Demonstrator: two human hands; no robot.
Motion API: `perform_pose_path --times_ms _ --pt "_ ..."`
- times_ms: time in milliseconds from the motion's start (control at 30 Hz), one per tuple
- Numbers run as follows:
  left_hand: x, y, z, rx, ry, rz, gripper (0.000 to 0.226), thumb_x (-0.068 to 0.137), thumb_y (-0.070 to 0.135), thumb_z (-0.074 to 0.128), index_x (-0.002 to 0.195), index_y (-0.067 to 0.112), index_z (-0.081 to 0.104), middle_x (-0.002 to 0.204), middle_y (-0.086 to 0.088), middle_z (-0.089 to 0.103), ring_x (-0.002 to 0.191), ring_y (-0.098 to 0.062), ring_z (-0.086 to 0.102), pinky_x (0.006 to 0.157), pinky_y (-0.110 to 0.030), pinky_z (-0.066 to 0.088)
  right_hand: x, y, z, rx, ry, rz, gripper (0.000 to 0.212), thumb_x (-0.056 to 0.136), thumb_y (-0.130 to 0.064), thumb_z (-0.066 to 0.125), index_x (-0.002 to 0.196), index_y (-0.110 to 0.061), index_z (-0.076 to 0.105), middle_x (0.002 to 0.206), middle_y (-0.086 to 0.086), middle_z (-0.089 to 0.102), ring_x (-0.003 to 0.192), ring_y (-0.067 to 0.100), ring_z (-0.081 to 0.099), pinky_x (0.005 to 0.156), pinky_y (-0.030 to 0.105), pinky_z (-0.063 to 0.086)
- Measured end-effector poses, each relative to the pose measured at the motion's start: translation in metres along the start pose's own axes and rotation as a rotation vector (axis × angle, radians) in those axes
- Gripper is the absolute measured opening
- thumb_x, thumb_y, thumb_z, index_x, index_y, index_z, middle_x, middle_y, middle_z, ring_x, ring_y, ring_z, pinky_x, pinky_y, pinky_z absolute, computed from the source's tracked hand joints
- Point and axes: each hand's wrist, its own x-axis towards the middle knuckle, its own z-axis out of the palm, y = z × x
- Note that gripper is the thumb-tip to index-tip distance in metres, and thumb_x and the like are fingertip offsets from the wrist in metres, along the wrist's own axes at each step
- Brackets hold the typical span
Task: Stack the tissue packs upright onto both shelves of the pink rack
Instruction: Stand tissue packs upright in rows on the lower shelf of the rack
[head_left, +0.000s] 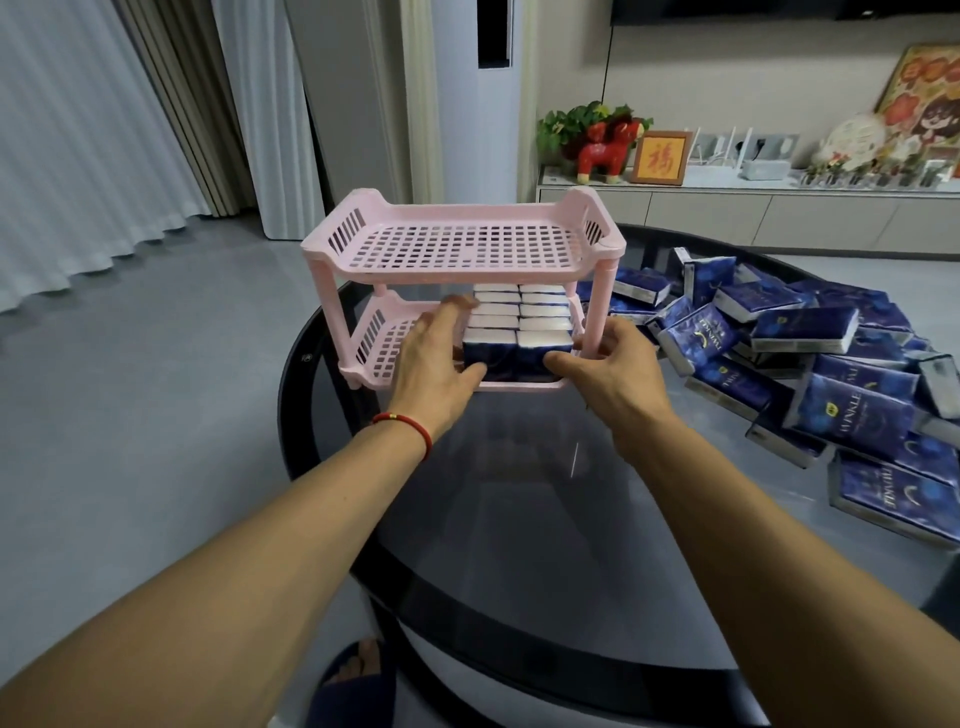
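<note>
Both hands at the rack (462, 249) on the desk (519, 493): left hand (436, 358) and right hand (613, 364) clasp the near packs (517, 353) on the lower shelf, upright in two rows. Top shelf bare. Loose packs (805, 332) heaped right.

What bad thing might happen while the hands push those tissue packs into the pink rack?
The left hand and right hand squeeze the front tissue packs on the lower shelf; pushing too hard might tip the upright rows behind. The pink rack looks light and sits on a smooth glass table, so it may slide. The loose pile of packs lies near the table's edge and could fall.
</note>
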Motion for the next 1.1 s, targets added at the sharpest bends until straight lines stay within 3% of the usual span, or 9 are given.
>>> perform_pose_path --times_ms 67,200,267,567,767,967,1100 --pt "0.002 -0.003 -0.001 -0.018 -0.036 -0.055 0.065 0.084 0.014 0.080 0.141 0.025 0.051 0.137 -0.002 0.062 0.127 -0.021 0.057 0.111 -0.035 0.044 0.003 0.001 0.001 0.022 -0.016 0.011 0.046 0.073 -0.027 0.088 0.110 -0.025 0.061 0.100 -0.003 0.072 0.092 0.018 0.071 0.088 0.047 0.059" --pt "0.005 -0.005 -0.004 0.015 -0.114 -0.049 0.055 0.088 0.016 0.075 0.141 0.023 0.060 0.132 0.002 0.069 0.122 -0.019 0.063 0.103 -0.023 0.040 0.006 0.004 0.001 0.021 -0.027 0.021 0.042 0.074 -0.025 0.088 0.106 -0.028 0.061 0.099 -0.004 0.072 0.092 0.018 0.072 0.087 0.048 0.059" --pt "0.005 -0.004 -0.005 0.041 -0.140 -0.037 0.054 0.091 0.016 0.072 0.142 0.024 0.059 0.133 0.001 0.068 0.123 -0.021 0.062 0.103 -0.023 0.039 0.008 0.005 0.000 0.023 -0.028 0.022 0.039 0.074 -0.025 0.088 0.103 -0.029 0.061 0.099 -0.004 0.073 0.093 0.019 0.072 0.087 0.049 0.059" --pt "0.001 0.000 -0.007 0.042 -0.109 -0.059 0.045 0.091 0.020 0.074 0.135 0.019 0.067 0.127 -0.001 0.072 0.119 -0.020 0.062 0.095 -0.017 0.037 0.002 0.007 0.009 -0.065 0.076 -0.003 0.030 0.077 -0.034 0.086 0.097 -0.025 0.065 0.088 -0.007 0.070 0.088 0.018 0.068 0.090 0.047 0.057" --pt "-0.003 0.005 -0.005 0.031 -0.127 -0.073 0.045 0.090 0.021 0.073 0.134 0.019 0.065 0.123 0.000 0.072 0.115 -0.021 0.064 0.096 -0.023 0.043 -0.002 0.003 0.005 -0.083 0.046 -0.021 0.034 0.077 -0.035 0.086 0.101 -0.026 0.063 0.092 -0.006 0.068 0.092 0.019 0.066 0.092 0.048 0.056" --pt "-0.007 0.007 -0.006 -0.001 -0.152 -0.087 0.064 0.088 0.021 0.077 0.146 0.020 0.050 0.131 0.008 0.062 0.121 -0.014 0.058 0.102 -0.024 0.040 -0.020 -0.004 -0.018 -0.085 0.000 -0.107 0.053 0.084 -0.022 0.082 0.128 -0.019 0.053 0.113 -0.010 0.064 0.093 0.003 0.062 0.094 0.034 0.055" --pt "-0.019 0.007 -0.006 0.099 -0.100 -0.075 0.075 0.084 0.020 0.080 0.149 0.015 0.043 0.142 -0.008 0.055 0.134 -0.029 0.049 0.114 -0.040 0.039 -0.035 -0.003 -0.039 -0.163 -0.017 -0.138 0.056 0.086 -0.025 0.081 0.133 -0.017 0.052 0.112 -0.012 0.057 0.084 -0.007 0.057 0.080 0.018 0.048"
